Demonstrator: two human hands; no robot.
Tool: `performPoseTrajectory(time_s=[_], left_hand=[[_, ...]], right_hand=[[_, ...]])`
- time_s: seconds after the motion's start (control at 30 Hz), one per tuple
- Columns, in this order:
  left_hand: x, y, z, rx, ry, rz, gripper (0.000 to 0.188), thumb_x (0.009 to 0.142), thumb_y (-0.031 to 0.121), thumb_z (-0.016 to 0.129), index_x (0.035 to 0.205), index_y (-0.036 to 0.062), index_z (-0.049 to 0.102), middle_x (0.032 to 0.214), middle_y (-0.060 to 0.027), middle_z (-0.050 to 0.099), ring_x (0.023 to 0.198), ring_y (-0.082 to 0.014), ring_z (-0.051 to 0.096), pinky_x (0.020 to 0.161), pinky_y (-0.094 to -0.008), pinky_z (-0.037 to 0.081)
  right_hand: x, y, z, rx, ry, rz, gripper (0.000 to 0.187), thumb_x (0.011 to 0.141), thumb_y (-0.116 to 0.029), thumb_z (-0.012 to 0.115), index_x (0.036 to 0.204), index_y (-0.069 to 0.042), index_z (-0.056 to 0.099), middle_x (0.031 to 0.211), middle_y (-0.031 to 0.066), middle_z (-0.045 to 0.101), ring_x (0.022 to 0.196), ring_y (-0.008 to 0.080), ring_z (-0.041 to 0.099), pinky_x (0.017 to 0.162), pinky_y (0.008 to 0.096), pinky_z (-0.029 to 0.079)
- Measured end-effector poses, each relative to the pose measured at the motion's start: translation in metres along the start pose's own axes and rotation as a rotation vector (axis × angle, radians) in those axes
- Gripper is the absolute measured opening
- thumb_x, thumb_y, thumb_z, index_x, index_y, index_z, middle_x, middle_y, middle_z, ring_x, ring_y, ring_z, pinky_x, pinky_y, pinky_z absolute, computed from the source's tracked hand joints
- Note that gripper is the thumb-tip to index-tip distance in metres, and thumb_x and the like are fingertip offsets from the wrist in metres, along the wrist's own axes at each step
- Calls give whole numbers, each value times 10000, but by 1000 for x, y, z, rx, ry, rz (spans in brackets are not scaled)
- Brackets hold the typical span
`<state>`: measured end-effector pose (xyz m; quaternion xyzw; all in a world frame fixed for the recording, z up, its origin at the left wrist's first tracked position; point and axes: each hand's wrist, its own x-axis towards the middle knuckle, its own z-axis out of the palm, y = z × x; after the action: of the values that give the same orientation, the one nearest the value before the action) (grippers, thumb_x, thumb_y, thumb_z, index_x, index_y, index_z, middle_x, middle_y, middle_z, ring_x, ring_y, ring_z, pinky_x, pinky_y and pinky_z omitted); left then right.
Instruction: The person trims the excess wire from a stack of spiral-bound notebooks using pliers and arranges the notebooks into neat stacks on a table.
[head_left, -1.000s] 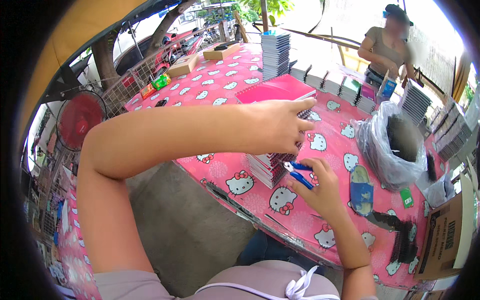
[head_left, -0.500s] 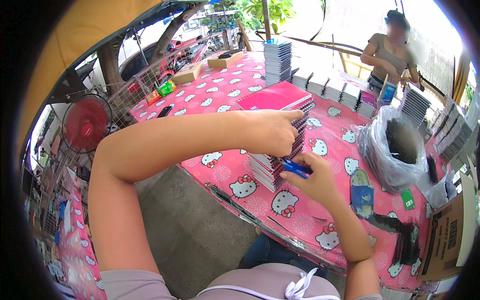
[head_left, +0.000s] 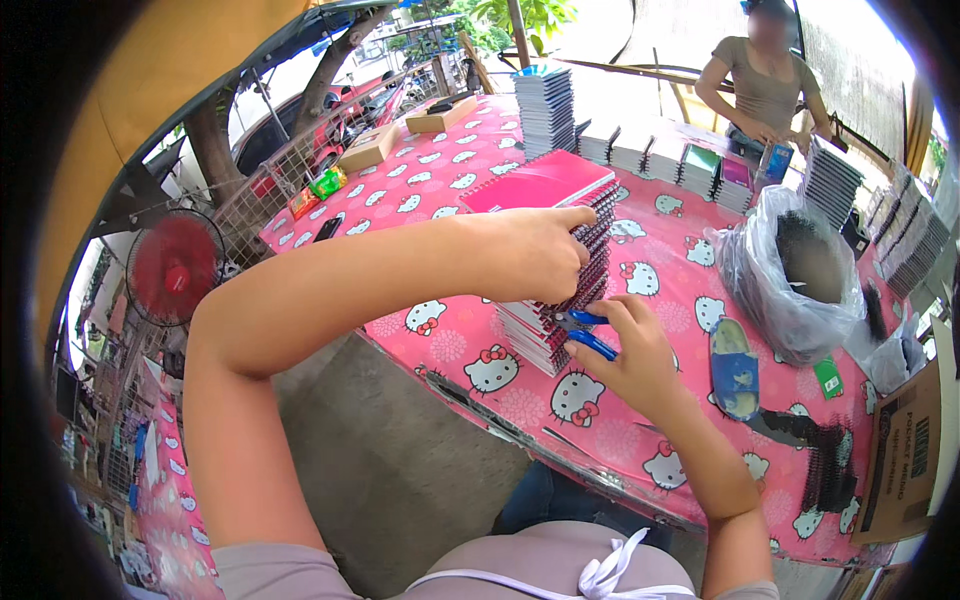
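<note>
A tall stack of spiral notebooks, the top one with a pink cover, stands on the table with its black wire coils facing right. My left hand is closed against the coil side, index finger stretched along the coils; its other fingertips are partly hidden. In my right hand is a pair of blue-handled pliers. Their handles are spread, and the metal jaws touch the coils just below my left hand.
A pink patterned cloth covers the table. To the right are a clear plastic bag of dark coils, a blue slipper, loose black coils and a cardboard box. More notebook stacks stand behind; a person works across the table.
The pliers' handles have spread apart and the jaws now show at the coils. My left hand has barely shifted. The view has moved slightly.
</note>
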<state>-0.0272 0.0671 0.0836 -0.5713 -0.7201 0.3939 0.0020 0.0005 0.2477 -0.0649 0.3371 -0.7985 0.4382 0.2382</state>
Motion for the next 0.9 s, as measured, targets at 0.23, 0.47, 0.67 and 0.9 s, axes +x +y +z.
performPoseTrajectory(time_s=[0.23, 0.47, 0.67, 0.9], left_hand=[[7, 4, 2, -49, 116, 17, 193, 747, 174, 629, 921, 191, 711, 965, 65, 680, 1032, -119, 563, 1030, -409, 320], [12, 10, -2, 14, 26, -29, 52, 732, 183, 647, 740, 199, 696, 820, 101, 649, 981, -108, 548, 981, -379, 340], [10, 7, -3, 5, 70, -25, 49, 719, 184, 648, 703, 185, 694, 790, 93, 644, 963, -108, 549, 969, -367, 342], [24, 16, 6, 26, -9, -28, 64, 737, 212, 640, 736, 191, 700, 827, 107, 636, 960, -112, 547, 957, -364, 339]], right_hand=[[15, 15, -11, 837, -508, 831, 421, 819, -384, 733, 883, 20, 632, 697, 68, 615, 529, 132, 582, 489, 285, 468], [-7, 12, -3, 28, -88, 17, 455, 752, -381, 773, 989, -22, 626, 890, 154, 632, 845, 285, 623, 704, 390, 482], [0, 20, 2, 250, -236, 237, 425, 773, -345, 767, 968, 3, 623, 823, 118, 659, 677, 219, 634, 566, 342, 474], [10, 17, -7, 710, -550, 815, 425, 754, -327, 782, 967, 5, 622, 822, 111, 664, 660, 191, 647, 544, 321, 490]])
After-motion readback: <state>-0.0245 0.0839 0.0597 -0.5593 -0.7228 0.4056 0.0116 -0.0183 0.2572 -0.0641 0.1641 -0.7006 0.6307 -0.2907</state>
